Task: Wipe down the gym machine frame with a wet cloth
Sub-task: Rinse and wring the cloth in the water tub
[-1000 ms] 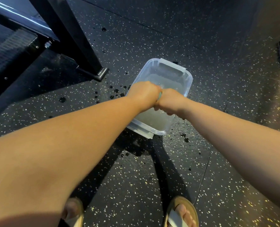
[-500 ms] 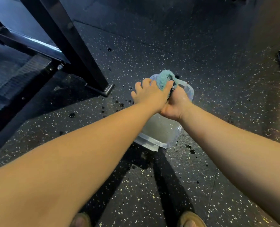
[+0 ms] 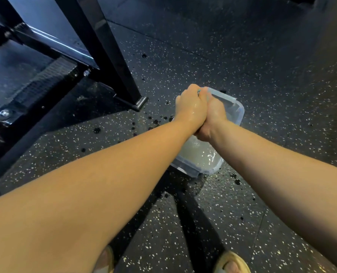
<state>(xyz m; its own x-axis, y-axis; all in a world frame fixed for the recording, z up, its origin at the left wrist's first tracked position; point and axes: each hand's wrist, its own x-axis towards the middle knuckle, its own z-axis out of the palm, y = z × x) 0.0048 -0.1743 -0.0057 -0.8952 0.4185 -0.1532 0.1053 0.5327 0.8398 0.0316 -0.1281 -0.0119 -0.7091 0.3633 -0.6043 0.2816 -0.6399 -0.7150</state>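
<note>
I have both hands, left hand (image 3: 191, 107) and right hand (image 3: 213, 119), clenched around the cloth (image 3: 199, 92) above the tub (image 3: 236, 113); it looks soft and sodden, best gripped bunched.

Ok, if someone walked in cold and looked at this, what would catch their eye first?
Two bare forearms converge mid-frame, the left hand and right hand clenched together over a clear tub of cloudy water on the floor. Only a sliver of teal cloth shows between the fists. To the left, the machine's black frame leg slants down to a foot beside the tub, with dark drips on the speckled floor.
</note>
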